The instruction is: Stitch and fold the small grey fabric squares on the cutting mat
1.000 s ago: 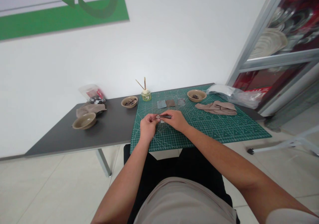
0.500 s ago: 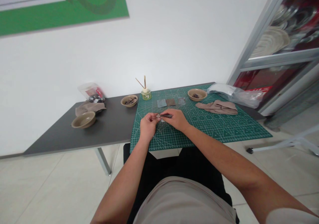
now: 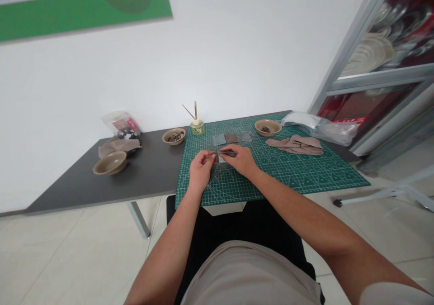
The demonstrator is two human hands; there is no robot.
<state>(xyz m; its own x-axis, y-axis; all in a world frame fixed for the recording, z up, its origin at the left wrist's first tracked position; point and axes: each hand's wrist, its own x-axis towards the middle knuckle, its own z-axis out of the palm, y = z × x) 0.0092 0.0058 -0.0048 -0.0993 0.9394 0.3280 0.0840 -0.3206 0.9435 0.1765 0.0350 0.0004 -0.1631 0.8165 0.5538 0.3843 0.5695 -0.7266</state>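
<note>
Over the green cutting mat [image 3: 257,173], my left hand [image 3: 200,169] is closed in a pinch. What it holds between its fingertips is too small to make out. My right hand [image 3: 242,161], just to the right, grips a slim dark tool [image 3: 232,154] whose thin end points at the left fingertips. A small whitish piece [image 3: 221,159] shows on the mat below the tool, partly hidden by the right fingers. Beyond my hands lie a pale grey-blue square [image 3: 219,140], a brown square [image 3: 232,138] and a clear greyish square [image 3: 246,136].
Bowls with small dark pieces stand at the back left [image 3: 174,136] and back right [image 3: 267,127]. Another bowl [image 3: 110,163] is farther left, by a cloth and a plastic bag [image 3: 122,125]. A reed diffuser [image 3: 197,126], a brown cloth [image 3: 296,145] and plastic wrap [image 3: 322,128] lie around.
The pale, rounded piece seen at my left fingertips earlier no longer shows clearly. The tool's tip has drawn slightly right, away from the left fingers. The view has shifted a little.
</note>
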